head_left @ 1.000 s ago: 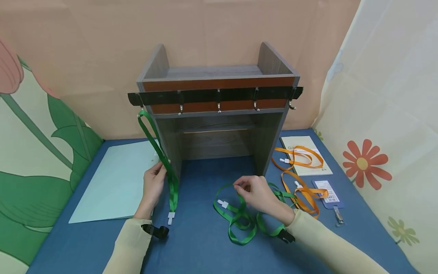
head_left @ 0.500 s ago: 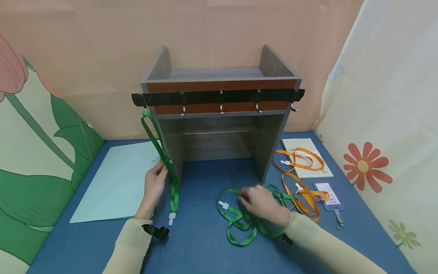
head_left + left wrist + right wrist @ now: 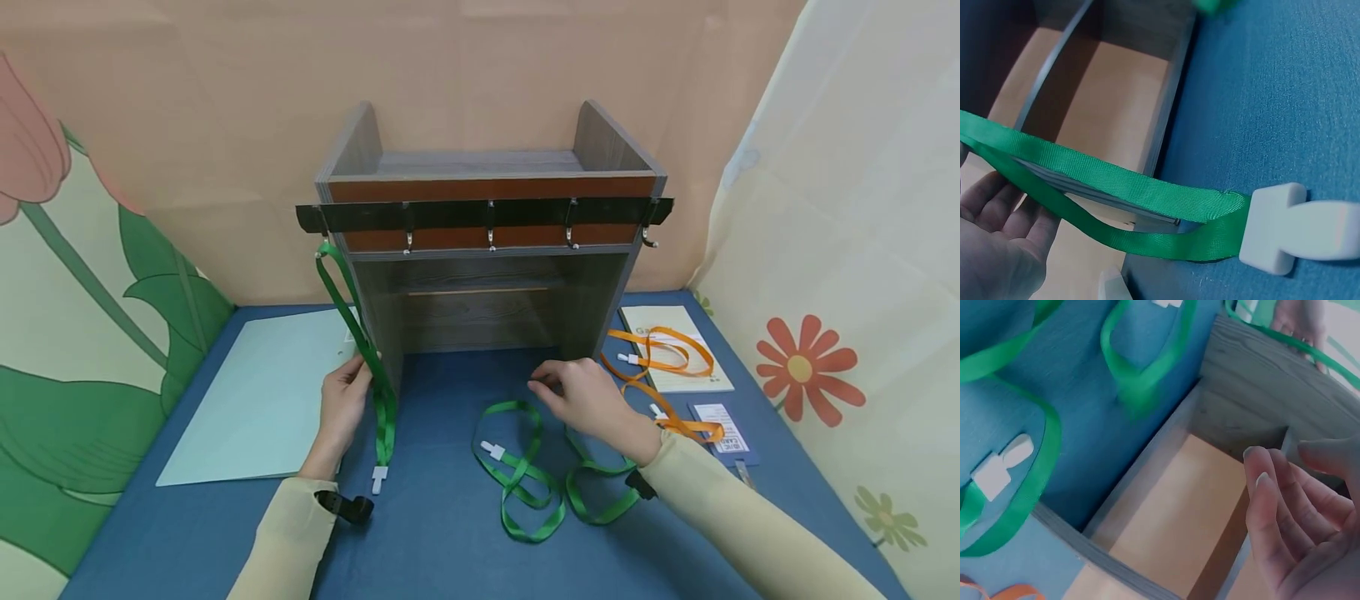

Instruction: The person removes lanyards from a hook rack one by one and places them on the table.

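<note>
A green lanyard (image 3: pixel 384 408) hangs from the leftmost hook of a black hook strip, its white clip (image 3: pixel 1300 228) at the bottom. My left hand (image 3: pixel 347 404) pinches its straps beside the grey shelf. In the left wrist view the straps pass the left fingers (image 3: pixel 1038 231). My right hand (image 3: pixel 592 408) is raised a little above the table, fingers loosely bent with nothing between them. In the right wrist view its thumb and fingertips (image 3: pixel 1263 481) are apart. Below it, another green lanyard (image 3: pixel 512 485) lies looped on the blue cloth, partly hidden by the right arm.
The grey wooden shelf (image 3: pixel 367 317) carries the black hook strip (image 3: pixel 450 217) with several hooks. Pale blue sheets (image 3: pixel 247 400) lie left. Right of the shelf are orange lanyards (image 3: pixel 697 362), a white booklet (image 3: pixel 708 379) and a blue card holder (image 3: pixel 723 429).
My right hand has come up and away from the looped green straps, and the loops spread differently on the cloth. The left hand keeps its pinch on the hanging lanyard.
</note>
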Available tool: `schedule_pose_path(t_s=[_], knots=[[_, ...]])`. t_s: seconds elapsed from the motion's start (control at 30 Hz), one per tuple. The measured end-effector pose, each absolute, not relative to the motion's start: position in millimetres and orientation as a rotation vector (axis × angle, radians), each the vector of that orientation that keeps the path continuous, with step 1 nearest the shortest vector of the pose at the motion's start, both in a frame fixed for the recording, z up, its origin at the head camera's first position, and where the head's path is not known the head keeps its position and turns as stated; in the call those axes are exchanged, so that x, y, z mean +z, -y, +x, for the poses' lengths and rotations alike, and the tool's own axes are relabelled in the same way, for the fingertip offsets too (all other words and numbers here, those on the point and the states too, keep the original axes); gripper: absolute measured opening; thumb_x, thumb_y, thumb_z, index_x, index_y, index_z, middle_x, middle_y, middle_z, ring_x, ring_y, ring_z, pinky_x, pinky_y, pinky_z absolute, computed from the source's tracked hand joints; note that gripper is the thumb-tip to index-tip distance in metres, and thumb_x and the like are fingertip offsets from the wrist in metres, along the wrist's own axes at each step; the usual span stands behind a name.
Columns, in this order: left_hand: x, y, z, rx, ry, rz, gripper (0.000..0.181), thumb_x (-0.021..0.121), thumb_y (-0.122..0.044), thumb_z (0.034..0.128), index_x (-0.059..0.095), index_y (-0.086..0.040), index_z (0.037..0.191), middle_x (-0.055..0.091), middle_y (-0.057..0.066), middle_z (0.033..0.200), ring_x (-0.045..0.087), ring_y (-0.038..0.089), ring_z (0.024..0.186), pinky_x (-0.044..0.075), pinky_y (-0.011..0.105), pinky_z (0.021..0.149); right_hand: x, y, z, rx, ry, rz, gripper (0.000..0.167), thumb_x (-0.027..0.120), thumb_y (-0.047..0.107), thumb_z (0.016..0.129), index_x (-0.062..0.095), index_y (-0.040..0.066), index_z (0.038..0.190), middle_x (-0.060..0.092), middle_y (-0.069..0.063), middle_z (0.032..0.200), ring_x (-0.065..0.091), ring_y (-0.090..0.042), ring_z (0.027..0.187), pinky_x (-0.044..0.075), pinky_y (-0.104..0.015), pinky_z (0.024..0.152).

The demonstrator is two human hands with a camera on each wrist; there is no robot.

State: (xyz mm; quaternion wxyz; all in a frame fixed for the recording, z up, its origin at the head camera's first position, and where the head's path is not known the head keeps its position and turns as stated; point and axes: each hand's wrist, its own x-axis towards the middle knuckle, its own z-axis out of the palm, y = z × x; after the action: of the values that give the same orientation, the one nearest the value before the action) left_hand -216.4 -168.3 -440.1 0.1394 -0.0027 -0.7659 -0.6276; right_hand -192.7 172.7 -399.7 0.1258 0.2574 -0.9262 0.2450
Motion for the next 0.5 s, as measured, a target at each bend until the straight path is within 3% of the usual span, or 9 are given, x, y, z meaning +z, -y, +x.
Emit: schedule_pose_path(t_s=[0.23,0.5], knots=[[-423,161,-205,-1.781,2.231,0.009,0.032,0.057,-0.02,0.0979,0.066,0.006,0.115,0.067,0.016,0.096,0.057,0.009,0.081,0.045,0.02,0.07,-382,-166,-192,0.739,2.669,0.776,0.008,0.071,0.023,0.088,0.073,0.016,0.092,0.067,0.011,0.076,0.048,0.005,0.052,0.042,-0.022,0.049],[-423,161,-205,-1.79,2.219,0.006,0.032,0.057,-0.02,0.0978,0.066,0.005,0.116,0.066,0.019,0.099,0.057,0.008,0.081,0.046,0.021,0.071,-314,-131,-188,0.801,2.455,0.969,0.012,0.07,0.019,0.089,0.072,0.011,0.097,0.065,0.009,0.075,0.052,-0.001,0.056,0.044,-0.022,0.052]])
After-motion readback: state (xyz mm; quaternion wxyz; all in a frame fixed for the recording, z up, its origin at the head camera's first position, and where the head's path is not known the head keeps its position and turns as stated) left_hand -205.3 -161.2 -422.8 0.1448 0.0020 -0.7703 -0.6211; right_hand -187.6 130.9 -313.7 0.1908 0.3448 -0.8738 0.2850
